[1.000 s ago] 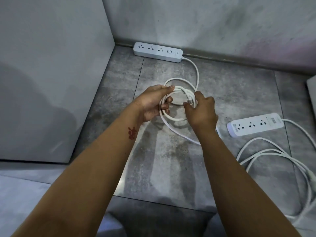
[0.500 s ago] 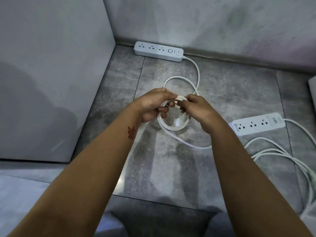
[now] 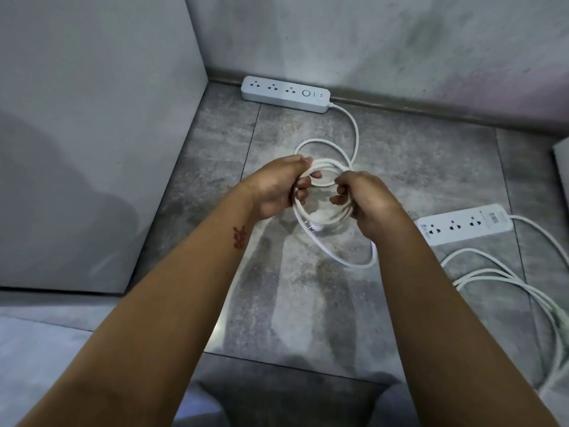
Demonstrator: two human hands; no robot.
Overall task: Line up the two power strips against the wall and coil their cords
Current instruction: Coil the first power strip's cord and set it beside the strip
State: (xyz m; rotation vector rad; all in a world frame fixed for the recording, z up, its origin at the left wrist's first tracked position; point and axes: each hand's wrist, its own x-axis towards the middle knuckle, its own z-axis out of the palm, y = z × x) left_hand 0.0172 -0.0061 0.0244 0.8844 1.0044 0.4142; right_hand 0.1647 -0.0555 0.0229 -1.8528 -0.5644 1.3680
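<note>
One white power strip (image 3: 284,93) lies flat against the back wall, near the corner. Its white cord (image 3: 354,134) runs forward into a small coil held above the floor. My left hand (image 3: 277,186) grips the coil's left side, fingers curled round several loops. My right hand (image 3: 366,198) grips the coil's right side. A loose loop hangs below the coil to the floor. The second power strip (image 3: 465,223) lies out on the floor at the right, angled, away from the wall. Its cord (image 3: 508,278) sprawls in loose loops toward the right edge.
A grey panel (image 3: 92,134) stands along the left side and meets the back wall (image 3: 369,41) at the corner. The floor is grey stone tile (image 3: 292,303). A pale object (image 3: 562,161) juts in at the right edge.
My right hand has moved from the coil's top to its right side, and the coil has opened wider between both hands. The trailing loop now hangs lower right.
</note>
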